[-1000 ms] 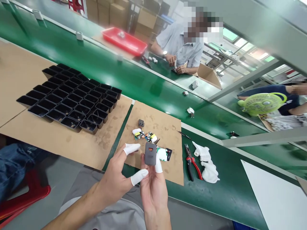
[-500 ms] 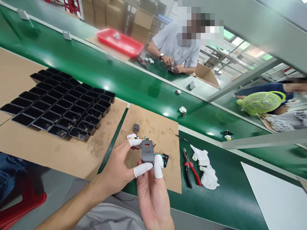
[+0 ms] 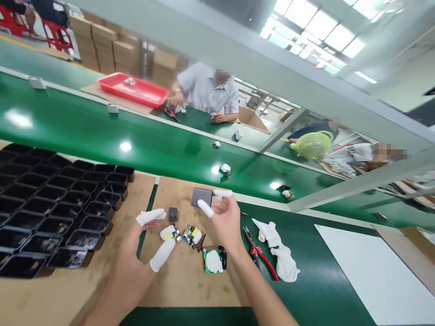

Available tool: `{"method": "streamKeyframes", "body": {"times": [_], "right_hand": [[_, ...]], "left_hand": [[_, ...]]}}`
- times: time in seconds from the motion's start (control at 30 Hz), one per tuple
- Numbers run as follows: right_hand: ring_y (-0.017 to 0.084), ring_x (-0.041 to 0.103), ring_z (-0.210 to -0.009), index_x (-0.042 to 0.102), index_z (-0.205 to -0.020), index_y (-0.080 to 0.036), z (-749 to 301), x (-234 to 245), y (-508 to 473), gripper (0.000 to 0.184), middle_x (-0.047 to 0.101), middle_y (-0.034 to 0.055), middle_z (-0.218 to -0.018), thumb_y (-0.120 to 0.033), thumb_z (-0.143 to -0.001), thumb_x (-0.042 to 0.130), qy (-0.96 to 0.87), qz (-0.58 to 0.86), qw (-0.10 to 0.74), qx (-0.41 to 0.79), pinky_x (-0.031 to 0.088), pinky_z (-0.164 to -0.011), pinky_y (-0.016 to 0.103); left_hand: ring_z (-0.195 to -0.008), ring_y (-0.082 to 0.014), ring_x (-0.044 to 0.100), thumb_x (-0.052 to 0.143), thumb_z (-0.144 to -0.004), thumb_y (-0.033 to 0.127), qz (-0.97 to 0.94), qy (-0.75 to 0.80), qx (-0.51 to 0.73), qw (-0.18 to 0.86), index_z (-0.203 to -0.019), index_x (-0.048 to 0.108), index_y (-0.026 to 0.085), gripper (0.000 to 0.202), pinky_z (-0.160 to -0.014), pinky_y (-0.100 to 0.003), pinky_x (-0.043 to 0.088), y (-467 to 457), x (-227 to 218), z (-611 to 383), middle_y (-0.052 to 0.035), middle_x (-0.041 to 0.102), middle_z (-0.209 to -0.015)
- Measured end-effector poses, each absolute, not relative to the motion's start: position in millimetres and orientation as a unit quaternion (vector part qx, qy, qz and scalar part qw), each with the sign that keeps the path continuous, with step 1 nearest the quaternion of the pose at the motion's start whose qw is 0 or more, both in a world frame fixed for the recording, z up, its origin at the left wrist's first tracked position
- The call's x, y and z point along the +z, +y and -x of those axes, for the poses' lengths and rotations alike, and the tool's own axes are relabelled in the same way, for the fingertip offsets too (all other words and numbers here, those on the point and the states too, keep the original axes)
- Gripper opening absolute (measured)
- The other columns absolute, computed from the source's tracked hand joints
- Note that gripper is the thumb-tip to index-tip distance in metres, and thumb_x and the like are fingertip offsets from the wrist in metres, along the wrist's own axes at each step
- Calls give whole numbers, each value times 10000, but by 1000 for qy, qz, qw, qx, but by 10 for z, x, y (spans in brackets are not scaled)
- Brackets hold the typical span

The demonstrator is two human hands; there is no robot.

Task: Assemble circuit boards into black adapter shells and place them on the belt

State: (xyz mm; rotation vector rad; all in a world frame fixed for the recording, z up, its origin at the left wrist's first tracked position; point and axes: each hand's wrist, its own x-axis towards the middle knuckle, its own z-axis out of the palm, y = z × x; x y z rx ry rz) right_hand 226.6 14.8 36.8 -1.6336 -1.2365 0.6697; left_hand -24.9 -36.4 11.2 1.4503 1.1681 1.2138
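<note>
Between the thumb and fingers of my right hand (image 3: 224, 217) is a dark grey charger case (image 3: 201, 198), held above the cardboard mat. My left hand (image 3: 139, 253) is open, thumb and fingers apart, over the mat's left side. White finger cots cover several fingertips. Near its fingertips lie a small black plug piece (image 3: 173, 214) and a circuit board (image 3: 190, 235) with yellow and white parts. Below my right hand rests a green board with a white round pad (image 3: 214, 261), beside a black piece (image 3: 223, 257).
Rows of black open cases (image 3: 78, 199) stand on the left. Red-handled pliers (image 3: 260, 253) and crumpled white cloth (image 3: 285, 258) lie on the right, near a white sheet (image 3: 367, 276). Across the green conveyor (image 3: 163, 145), a co-worker (image 3: 207, 93) sits by a red tray (image 3: 132, 90).
My left hand has let go of the charger case and moved left. My right hand has carried the case up and away. The view has shifted, and the boards are now more visible.
</note>
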Motion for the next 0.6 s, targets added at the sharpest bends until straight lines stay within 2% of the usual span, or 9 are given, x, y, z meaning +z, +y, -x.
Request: {"method": "streamKeyframes", "body": {"times": [0.07,0.17,0.23,0.33,0.4,0.47,0.53,0.6], "right_hand": [[232,787,-905,654,-1228,-242,-2522,414,628,614,792,64,-1154,-603,-844,970,-544,688,423,226,684,-863,407],[239,774,-1019,716,-1279,-192,-2726,448,1256,378,778,72,-1212,-458,-1038,836,-586,722,326,174,677,-929,449],[258,773,-1121,721,-1354,-185,-2746,447,1569,357,761,94,-1326,-419,-1091,781,-602,737,265,155,679,-974,477],[276,771,-1182,713,-1404,-191,-2721,439,1856,387,745,108,-1405,-413,-1095,782,-620,745,203,141,682,-1004,498],[279,771,-1190,714,-1407,-192,-2728,441,1923,389,744,110,-1412,-412,-1094,783,-629,742,191,129,682,-1011,502],[283,766,-1206,713,-1410,-194,-2772,449,1886,390,739,112,-1424,-412,-1094,782,-636,736,205,110,678,-1022,509],[283,762,-1214,715,-1407,-198,-2846,450,1737,380,737,113,-1429,-413,-1099,775,-642,723,236,95,673,-1032,512],[275,767,-1197,723,-1391,-200,-2934,423,1490,358,746,108,-1412,-415,-1107,764,-655,698,276,91,675,-1028,503]], "left_hand": [[-1233,-311,802,760,-1065,457,-602,463,482,437,-1448,658,267,439,-1063,-486,684,-286,8,266,-118,793,-1394],[-1119,-294,831,734,-1079,456,-627,438,473,438,-1404,679,238,395,-994,-463,710,-249,-55,89,-120,823,-1273],[-1080,-300,828,720,-1077,454,-644,436,461,427,-1359,698,247,351,-944,-462,714,-309,-85,-154,-115,825,-1225],[-1020,-311,813,764,-1009,416,-712,392,431,393,-1284,728,263,317,-954,-505,700,-476,-234,-606,-103,814,-1153],[-1067,-320,809,792,-954,368,-763,349,409,358,-1328,722,249,399,-946,-475,698,-577,-423,-884,-135,802,-1223],[-948,-318,805,796,-899,391,-796,304,450,269,-1166,739,227,319,-815,-438,698,-630,-636,-1080,-140,795,-1090],[-848,-315,782,759,-926,406,-810,281,462,227,-982,728,237,181,-726,-429,670,-632,-817,-1168,-129,773,-956],[-732,-292,736,702,-974,415,-819,257,475,192,-844,694,253,208,-647,-408,626,-602,-933,-1156,-102,726,-820]]}}
